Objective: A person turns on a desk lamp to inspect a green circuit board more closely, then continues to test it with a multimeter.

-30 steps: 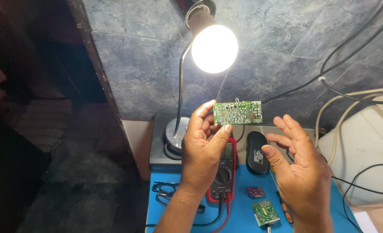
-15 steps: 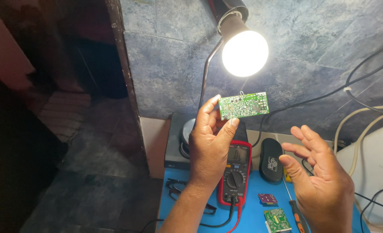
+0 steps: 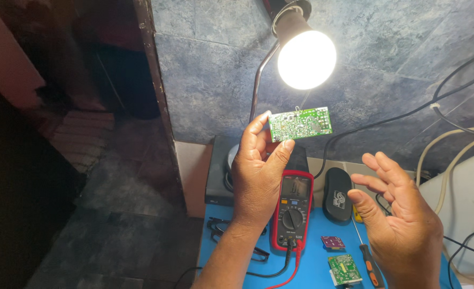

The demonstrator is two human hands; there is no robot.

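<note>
The circuit board (image 3: 300, 123) I pinch looks matt green under the glowing bulb (image 3: 306, 59); below it, a glossy red plastic meter (image 3: 292, 210).

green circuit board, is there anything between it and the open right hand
Nothing visible. The left hand holds the green circuit board up under the lamp bulb; the right hand is open, lower right, with only air between.

Blue mat (image 3: 317, 267) with multimeter (image 3: 292, 210), two small boards (image 3: 344, 268), screwdriver (image 3: 369, 261), black case (image 3: 337, 195), glasses (image 3: 222, 227).
</note>
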